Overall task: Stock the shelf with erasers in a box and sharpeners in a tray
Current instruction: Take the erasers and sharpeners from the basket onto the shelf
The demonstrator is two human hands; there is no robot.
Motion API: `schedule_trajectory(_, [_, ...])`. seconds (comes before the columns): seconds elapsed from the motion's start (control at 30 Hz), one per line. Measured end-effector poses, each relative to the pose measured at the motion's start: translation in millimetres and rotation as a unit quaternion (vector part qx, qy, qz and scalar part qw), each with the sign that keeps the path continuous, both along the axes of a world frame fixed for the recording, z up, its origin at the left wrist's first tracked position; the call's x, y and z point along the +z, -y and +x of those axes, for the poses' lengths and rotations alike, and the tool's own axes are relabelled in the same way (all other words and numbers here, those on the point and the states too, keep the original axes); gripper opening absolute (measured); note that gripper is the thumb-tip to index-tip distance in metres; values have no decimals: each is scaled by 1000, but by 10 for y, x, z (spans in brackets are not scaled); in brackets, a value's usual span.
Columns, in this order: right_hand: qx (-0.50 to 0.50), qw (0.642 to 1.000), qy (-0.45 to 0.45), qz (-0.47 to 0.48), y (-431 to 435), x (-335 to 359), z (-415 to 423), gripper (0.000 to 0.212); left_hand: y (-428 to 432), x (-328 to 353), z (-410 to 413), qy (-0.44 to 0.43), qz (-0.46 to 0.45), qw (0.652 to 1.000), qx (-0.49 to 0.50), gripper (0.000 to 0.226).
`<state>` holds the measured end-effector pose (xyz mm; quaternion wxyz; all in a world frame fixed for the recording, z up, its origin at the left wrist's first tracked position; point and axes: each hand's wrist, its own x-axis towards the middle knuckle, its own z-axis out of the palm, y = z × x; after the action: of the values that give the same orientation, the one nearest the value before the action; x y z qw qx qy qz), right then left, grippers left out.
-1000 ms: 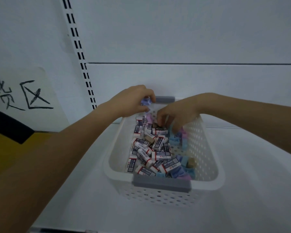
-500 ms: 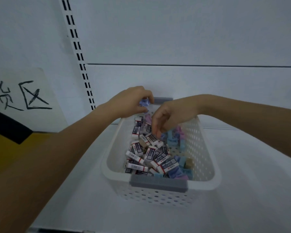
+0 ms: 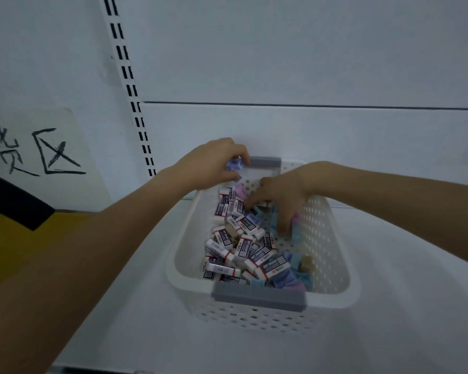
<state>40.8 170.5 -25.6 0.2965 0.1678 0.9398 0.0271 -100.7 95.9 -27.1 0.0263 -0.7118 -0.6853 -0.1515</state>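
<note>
A white perforated basket [image 3: 333,255] with grey handles stands on the white shelf [image 3: 403,319]. Inside lie several white sleeved erasers [image 3: 245,248] mixed with small blue, pink and purple sharpeners [image 3: 295,261]. My left hand [image 3: 214,164] hovers over the basket's far left corner and grips purple sharpeners [image 3: 235,166] in curled fingers. My right hand [image 3: 280,198] reaches down into the far part of the basket. Its fingers are spread among the blue and pink sharpeners and the erasers. Whether they pinch one is hidden.
The shelf's white back panel [image 3: 308,63] rises right behind the basket. A slotted upright [image 3: 130,85] runs down the left. A paper sign with black handwriting [image 3: 35,152] hangs at the far left, above a yellow and black surface [image 3: 14,228].
My right hand has dipped lower and further right into the sharpeners. The erasers have shifted a little. My left hand keeps its hold in the same spot.
</note>
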Motion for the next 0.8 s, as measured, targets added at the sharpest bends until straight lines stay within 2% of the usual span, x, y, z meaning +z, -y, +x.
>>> schedule_trajectory(0.17, [-11,999,-31,-34,13,-142,-21,50,-23,-7,5,-3,-5,1000,-7,28])
schedule_trajectory(0.33, [-7,999,-39,-37,-22,-158,-23,39,-30,-19,-11,3,10,1000,-13,26])
schedule_trajectory(0.63, [-18,998,-57,31,106,-27,40,55,-12,-28,-12,16,52,998,-17,27])
schedule_trajectory(0.8, [-50,995,-72,51,176,60,81,47,42,-18,-18,99,78,992,-22,28])
